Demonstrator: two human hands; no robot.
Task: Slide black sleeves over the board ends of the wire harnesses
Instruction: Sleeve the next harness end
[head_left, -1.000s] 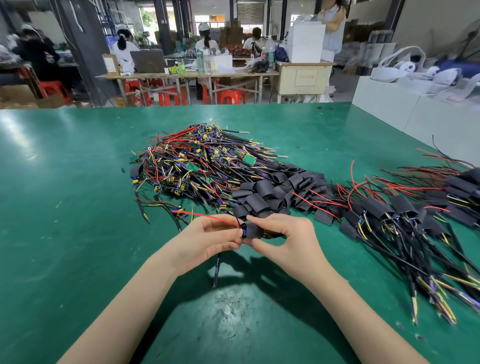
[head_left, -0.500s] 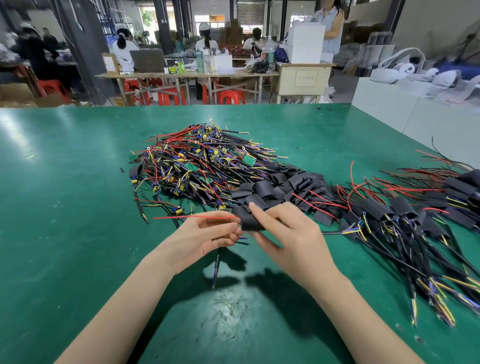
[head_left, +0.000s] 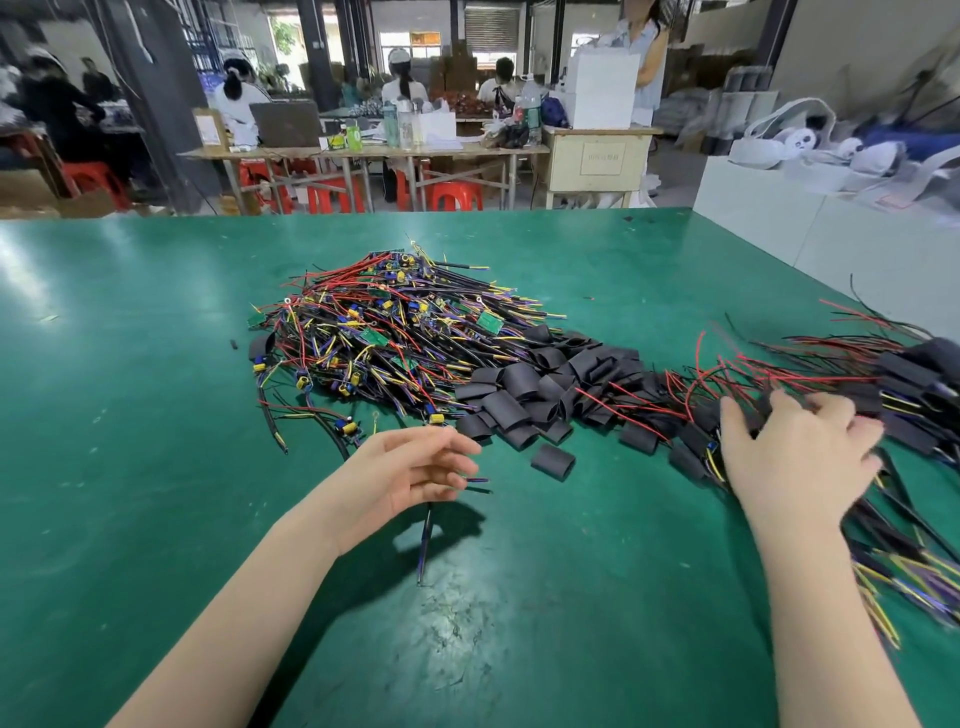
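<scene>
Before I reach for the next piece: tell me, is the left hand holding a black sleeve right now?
No. The left hand hovers with loosely curled fingers holding nothing, and the nearest loose black tubular sleeve lies apart on the green table.

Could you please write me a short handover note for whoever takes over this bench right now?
Left hand: open, fingers relaxed, holding nothing, just above the green table.
Right hand: open, fingers spread on the sleeved harnesses at the right; it is motion-blurred, so any grip is unclear.
Unsleeved harnesses: a heap at table centre with bare green boards showing.
Loose black sleeves: piled between the two heaps; one stray sleeve lies nearer the hands.
Done: the right-hand pile already wears sleeves.
Left: the central heap; take a harness and a sleeve, then slide the sleeve over the board end.
</scene>
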